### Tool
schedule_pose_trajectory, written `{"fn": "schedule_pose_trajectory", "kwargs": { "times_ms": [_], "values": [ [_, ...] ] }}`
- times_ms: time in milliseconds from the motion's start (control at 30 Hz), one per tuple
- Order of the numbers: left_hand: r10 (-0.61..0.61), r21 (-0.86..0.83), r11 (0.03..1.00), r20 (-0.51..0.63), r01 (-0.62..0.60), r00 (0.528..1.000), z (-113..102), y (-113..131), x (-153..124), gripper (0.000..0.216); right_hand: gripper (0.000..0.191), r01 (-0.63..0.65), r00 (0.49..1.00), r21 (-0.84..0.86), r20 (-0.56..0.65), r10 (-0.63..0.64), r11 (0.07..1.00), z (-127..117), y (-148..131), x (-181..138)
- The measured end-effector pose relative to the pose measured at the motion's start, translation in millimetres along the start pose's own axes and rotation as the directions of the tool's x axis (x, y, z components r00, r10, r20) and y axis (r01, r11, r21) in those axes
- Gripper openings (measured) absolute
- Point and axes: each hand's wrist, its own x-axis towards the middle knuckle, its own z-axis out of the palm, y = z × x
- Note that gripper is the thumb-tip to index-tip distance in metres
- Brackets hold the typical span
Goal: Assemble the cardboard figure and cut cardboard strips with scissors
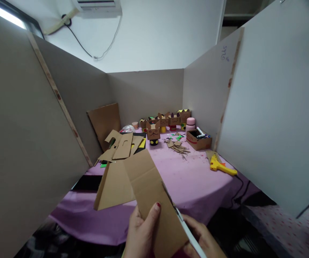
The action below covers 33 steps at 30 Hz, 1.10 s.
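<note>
A long brown cardboard strip [149, 193] is held up in front of me, above the near edge of the table. My left hand [141, 233] grips its lower part, with the thumb pressed on its face. My right hand [203, 238] is closed on a thin white-edged tool [189, 233] that lies along the strip's right edge; I cannot make out what the tool is. A folded cardboard sheet [114, 186] lies on the table just behind the strip.
The table has a pink cloth [194, 179]. On it lie cut cardboard pieces [122, 145], a yellow glue gun [220, 166], a small box of markers [199, 139], thin cardboard strips [178, 147] and several cardboard animal figures [153, 132]. Grey partition boards [36, 125] wall in three sides.
</note>
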Motion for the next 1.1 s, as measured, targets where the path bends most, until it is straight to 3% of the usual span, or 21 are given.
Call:
{"fn": "schedule_pose_trajectory", "kwargs": {
  "times_ms": [400,767,967,1100],
  "values": [
    [-0.031,-0.021,0.999,-0.009,0.031,0.999,-0.5,3.3,-3.7,0.036,0.064,0.02,0.999,0.103,0.025,-0.022,0.995,1.3,2.7,1.5],
    [-0.078,-0.018,0.997,-0.052,0.077,0.996,-0.5,2.9,-1.5,0.039,0.061,0.004,1.0,-0.001,-0.008,-0.004,1.0,-5.3,21.0,-2.8],
    [-0.027,-0.052,0.998,-0.056,0.024,0.998,1.1,13.3,2.0,0.041,0.065,-0.03,1.0,0.091,0.012,0.029,0.995,3.1,7.4,-0.5],
    [-0.015,-0.013,1.0,-0.019,0.015,1.0,-1.1,10.3,0.6,0.035,0.064,-0.042,0.997,0.052,-0.065,0.045,0.998,4.9,2.1,-1.5]
  ]
}}
